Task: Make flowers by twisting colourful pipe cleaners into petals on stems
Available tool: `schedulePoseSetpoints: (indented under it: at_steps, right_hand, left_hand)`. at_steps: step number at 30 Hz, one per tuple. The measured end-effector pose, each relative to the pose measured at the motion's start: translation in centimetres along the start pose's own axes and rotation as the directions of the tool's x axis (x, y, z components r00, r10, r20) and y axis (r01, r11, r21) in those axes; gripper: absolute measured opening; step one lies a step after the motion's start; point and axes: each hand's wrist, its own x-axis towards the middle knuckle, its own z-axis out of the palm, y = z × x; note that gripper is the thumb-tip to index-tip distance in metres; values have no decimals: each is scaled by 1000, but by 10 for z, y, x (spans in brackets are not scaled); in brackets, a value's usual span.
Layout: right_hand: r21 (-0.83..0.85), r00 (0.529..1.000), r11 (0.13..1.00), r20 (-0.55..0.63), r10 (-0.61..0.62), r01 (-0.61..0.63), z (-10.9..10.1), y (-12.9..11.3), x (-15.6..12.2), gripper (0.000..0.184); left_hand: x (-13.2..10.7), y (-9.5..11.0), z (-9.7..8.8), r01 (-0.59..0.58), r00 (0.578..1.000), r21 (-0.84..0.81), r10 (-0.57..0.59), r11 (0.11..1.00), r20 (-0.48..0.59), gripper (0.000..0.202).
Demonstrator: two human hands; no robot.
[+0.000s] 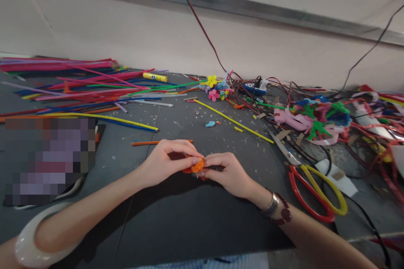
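Between my two hands is a small orange bent piece (198, 165), fuzzy-looking like pipe cleaner; fingers cover much of it. My left hand (168, 159) pinches it from the left with thumb and fingers. From the right, my right hand (229, 175) grips its edge between thumb and fingertips. Just beyond my left hand lies a straight orange pipe cleaner (145, 143). A long yellow pipe cleaner (233, 120) stretches diagonally behind my hands, with a light blue scrap (210, 124) near it.
Scissors (296, 162) with red and yellow handles lie right of my hands. A pink glue gun (292, 118) sits among cables and colourful pieces. Loose pipe cleaners (94, 88), a yellow tube (155, 77) and small flowers (212, 80) line the wall. A pixelated flat object (53, 159) is at left.
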Motion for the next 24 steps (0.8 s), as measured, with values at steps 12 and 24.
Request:
schedulePoseSetpoints:
  at_steps: [12, 24]
  right_hand:
    - [96, 985, 995, -171, 21, -4, -4, 3, 1, 10]
    - [24, 960, 998, -275, -53, 62, 0, 7, 0, 11]
  left_hand:
    - [4, -2, -5, 127, 986, -257, -151, 958, -75, 18]
    - [3, -4, 9, 149, 980, -129, -163, 980, -110, 6]
